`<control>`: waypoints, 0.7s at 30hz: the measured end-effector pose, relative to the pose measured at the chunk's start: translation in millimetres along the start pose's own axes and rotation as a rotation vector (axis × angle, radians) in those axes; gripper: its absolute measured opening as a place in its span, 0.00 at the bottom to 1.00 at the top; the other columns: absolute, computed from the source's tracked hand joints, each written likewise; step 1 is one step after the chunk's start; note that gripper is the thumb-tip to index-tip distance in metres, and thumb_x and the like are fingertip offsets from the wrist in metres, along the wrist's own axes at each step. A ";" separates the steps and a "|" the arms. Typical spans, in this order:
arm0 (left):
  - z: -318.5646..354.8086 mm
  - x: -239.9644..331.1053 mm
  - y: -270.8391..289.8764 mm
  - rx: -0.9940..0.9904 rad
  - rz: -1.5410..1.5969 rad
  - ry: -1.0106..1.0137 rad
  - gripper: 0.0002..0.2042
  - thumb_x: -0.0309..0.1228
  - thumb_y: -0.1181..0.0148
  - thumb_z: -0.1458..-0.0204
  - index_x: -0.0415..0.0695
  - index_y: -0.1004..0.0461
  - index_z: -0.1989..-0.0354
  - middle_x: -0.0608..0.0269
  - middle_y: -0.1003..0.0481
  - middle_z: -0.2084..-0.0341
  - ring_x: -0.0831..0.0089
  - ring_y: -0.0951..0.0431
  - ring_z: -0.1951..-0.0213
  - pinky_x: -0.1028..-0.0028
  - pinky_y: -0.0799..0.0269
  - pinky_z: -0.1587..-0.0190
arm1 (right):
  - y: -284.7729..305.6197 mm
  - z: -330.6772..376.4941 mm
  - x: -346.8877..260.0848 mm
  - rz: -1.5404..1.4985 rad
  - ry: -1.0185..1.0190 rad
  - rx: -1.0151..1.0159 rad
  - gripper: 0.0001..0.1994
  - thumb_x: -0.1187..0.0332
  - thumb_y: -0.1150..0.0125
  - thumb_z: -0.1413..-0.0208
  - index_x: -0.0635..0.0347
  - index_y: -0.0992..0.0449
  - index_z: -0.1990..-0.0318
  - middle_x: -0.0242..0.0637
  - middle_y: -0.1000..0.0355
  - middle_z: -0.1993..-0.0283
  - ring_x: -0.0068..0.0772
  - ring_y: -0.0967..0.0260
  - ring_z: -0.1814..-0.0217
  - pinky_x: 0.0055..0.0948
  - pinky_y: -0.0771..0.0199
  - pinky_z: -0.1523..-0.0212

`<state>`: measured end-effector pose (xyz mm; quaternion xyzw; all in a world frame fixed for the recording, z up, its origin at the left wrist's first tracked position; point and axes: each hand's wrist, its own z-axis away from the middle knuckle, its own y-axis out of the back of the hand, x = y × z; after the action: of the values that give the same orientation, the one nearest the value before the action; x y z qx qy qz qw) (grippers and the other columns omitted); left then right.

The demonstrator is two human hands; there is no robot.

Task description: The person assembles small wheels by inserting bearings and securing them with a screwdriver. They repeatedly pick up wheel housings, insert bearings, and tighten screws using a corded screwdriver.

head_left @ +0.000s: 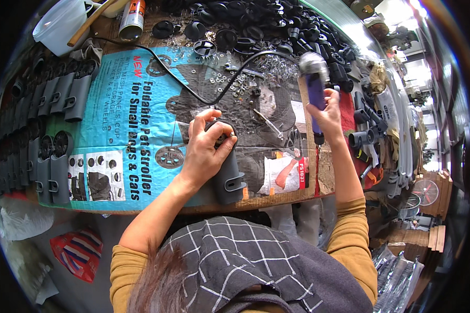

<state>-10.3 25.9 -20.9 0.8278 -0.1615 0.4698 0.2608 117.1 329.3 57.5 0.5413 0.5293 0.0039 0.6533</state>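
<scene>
My left hand (201, 151) is closed over the upper end of a dark grey plastic housing (228, 180), which has a loop-like clip on its side. Thumb and fingers meet at its round end, partly hiding it. My right hand (327, 113) grips a purple corded electric screwdriver (315, 89), held upright over the table's right part, bit end down and apart from the housing. Its silvery top looks blurred. A black cable (209, 102) runs from it across the table. Between my hands lies a slim tool with a clear shaft (269, 124).
Screws (271, 65), nuts (240, 83) and a wrench (244, 70) lie beyond my hands, before heaped black plastic parts (256, 23). Rows of grey housings (57, 94) stand at left. A spray can (132, 21) and white tub (62, 26) are far left. Pipe-like parts (363, 136) lie right.
</scene>
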 end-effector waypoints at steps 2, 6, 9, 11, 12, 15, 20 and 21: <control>-0.2 0.0 -0.5 0.006 0.030 0.011 0.07 0.29 0.33 0.53 0.47 0.23 0.65 0.54 0.34 0.49 0.54 0.35 0.47 0.59 0.38 0.44 | 0.6 7.9 -29.8 -0.384 -0.003 -0.007 0.30 0.75 0.33 0.54 0.56 0.46 0.46 0.32 0.35 0.62 0.20 0.33 0.66 0.22 0.29 0.66; -0.2 0.8 -0.5 0.005 0.052 0.018 0.07 0.29 0.33 0.53 0.47 0.23 0.65 0.54 0.34 0.49 0.53 0.36 0.47 0.59 0.39 0.44 | -27.1 24.7 -59.3 -0.793 0.194 0.172 0.34 0.78 0.37 0.55 0.55 0.50 0.42 0.37 0.36 0.58 0.32 0.28 0.59 0.37 0.21 0.56; 0.2 2.3 1.3 -0.019 0.002 0.021 0.07 0.29 0.33 0.52 0.47 0.23 0.65 0.53 0.34 0.50 0.53 0.35 0.47 0.59 0.39 0.44 | -50.2 24.9 -58.5 -0.833 0.299 0.148 0.33 0.78 0.39 0.53 0.54 0.51 0.41 0.40 0.33 0.57 0.31 0.28 0.60 0.35 0.23 0.59; -0.1 3.0 2.3 -0.021 -0.008 0.020 0.07 0.29 0.33 0.53 0.47 0.23 0.65 0.54 0.35 0.50 0.55 0.36 0.47 0.60 0.40 0.44 | -56.4 19.8 -59.7 -0.798 0.272 0.148 0.31 0.78 0.39 0.52 0.54 0.50 0.43 0.40 0.31 0.60 0.30 0.27 0.64 0.33 0.23 0.62; -0.5 3.1 2.4 -0.025 -0.019 0.015 0.07 0.29 0.33 0.53 0.47 0.23 0.65 0.55 0.35 0.49 0.56 0.36 0.46 0.60 0.41 0.43 | -57.4 16.7 -62.7 -0.789 0.269 0.177 0.31 0.78 0.39 0.52 0.54 0.49 0.43 0.40 0.31 0.61 0.30 0.27 0.66 0.33 0.23 0.64; -0.6 3.3 1.7 -0.015 0.003 0.012 0.07 0.29 0.33 0.53 0.47 0.23 0.66 0.55 0.35 0.49 0.57 0.36 0.46 0.60 0.41 0.42 | -55.6 12.0 -84.3 -0.834 0.132 0.278 0.28 0.78 0.38 0.51 0.56 0.46 0.46 0.39 0.29 0.66 0.30 0.28 0.71 0.32 0.23 0.69; 0.3 3.4 1.4 -0.006 -0.008 0.020 0.07 0.30 0.33 0.53 0.48 0.23 0.65 0.54 0.34 0.50 0.53 0.35 0.47 0.59 0.37 0.45 | -42.6 50.2 -132.1 -1.219 0.259 0.057 0.25 0.45 0.42 0.47 0.61 0.32 0.58 0.40 0.31 0.70 0.37 0.30 0.71 0.38 0.29 0.65; -0.1 3.6 1.5 -0.003 -0.010 0.015 0.07 0.29 0.33 0.53 0.48 0.23 0.65 0.54 0.33 0.50 0.53 0.35 0.47 0.59 0.37 0.45 | -42.0 57.1 -140.0 -1.219 0.254 -0.025 0.31 0.37 0.45 0.49 0.60 0.32 0.58 0.38 0.31 0.71 0.37 0.32 0.71 0.39 0.32 0.64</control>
<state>-9.4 24.6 -17.4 0.8245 -0.1562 0.4745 0.2657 71.5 190.8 115.5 0.1297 0.8166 -0.2992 0.4763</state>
